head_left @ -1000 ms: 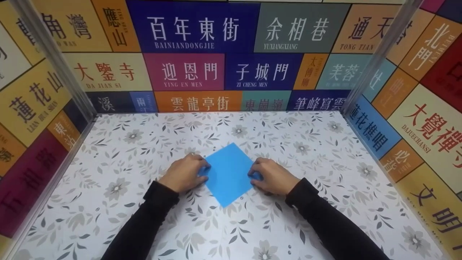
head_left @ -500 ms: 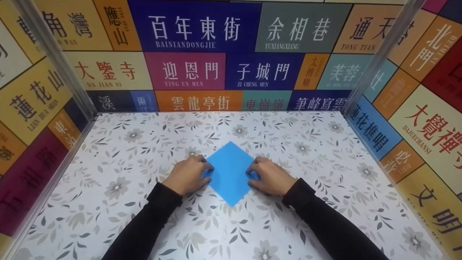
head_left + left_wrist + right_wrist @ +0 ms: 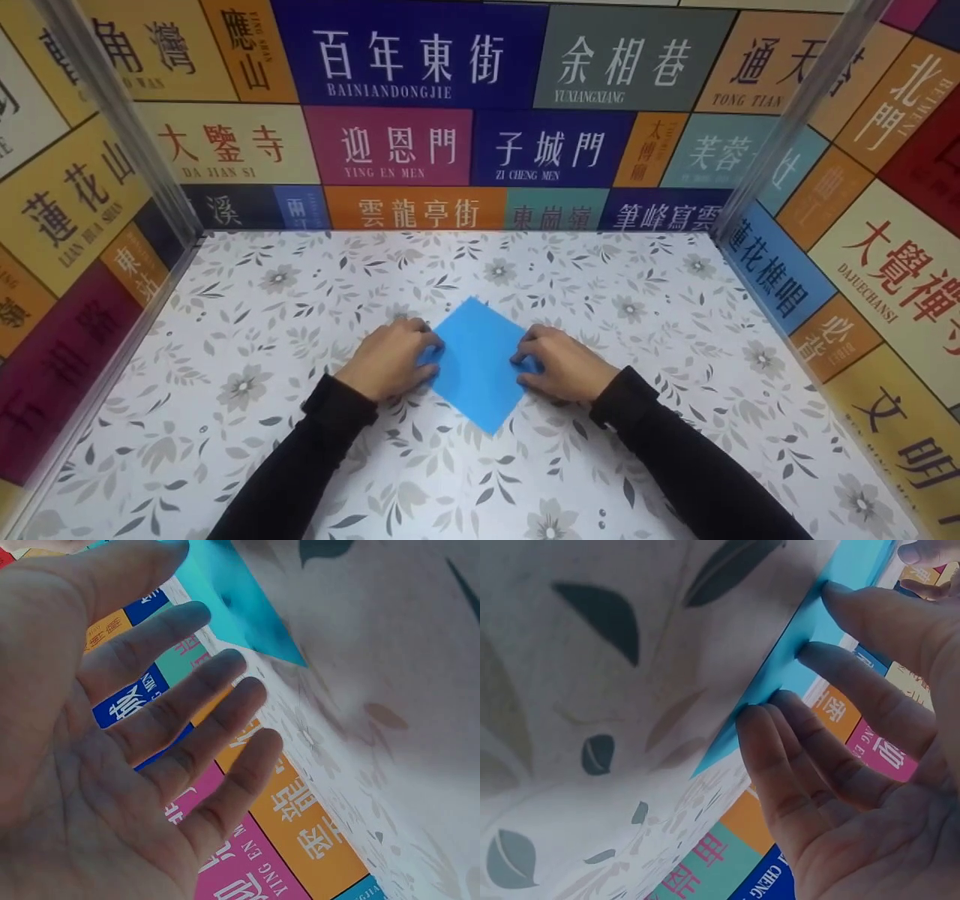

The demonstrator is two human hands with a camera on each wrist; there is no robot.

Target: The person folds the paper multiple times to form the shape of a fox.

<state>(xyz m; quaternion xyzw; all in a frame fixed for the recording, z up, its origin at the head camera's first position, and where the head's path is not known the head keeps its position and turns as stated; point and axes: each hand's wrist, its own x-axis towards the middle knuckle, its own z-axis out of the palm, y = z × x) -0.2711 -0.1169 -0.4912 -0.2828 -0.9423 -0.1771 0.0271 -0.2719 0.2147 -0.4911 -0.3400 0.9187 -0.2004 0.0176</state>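
Note:
A square sheet of blue paper (image 3: 478, 367) lies flat on the table, set like a diamond with one corner towards the person. At its left corner is my left hand (image 3: 391, 360). In the left wrist view the left hand's fingers (image 3: 225, 772) are spread and loosely extended near the paper (image 3: 232, 600); whether every tip touches it, I cannot tell. From the other side, my right hand (image 3: 564, 365) reaches over the right corner. The right wrist view has its fingertips (image 3: 754, 716) resting on the paper's surface (image 3: 780, 675), the fingers gently bent. Both hands partly hide the side corners.
A white cloth with grey leaves and flowers covers the table (image 3: 255, 442). Behind it stands a back wall (image 3: 405, 146) of coloured panels with Chinese lettering. Similar side walls (image 3: 75, 300) flank the table, with clear uprights (image 3: 142, 150) at the corners.
The paper has turned slightly counterclockwise: its far corner has shifted left and its near corner right. Both hands have made small shifts and stay at its sides.

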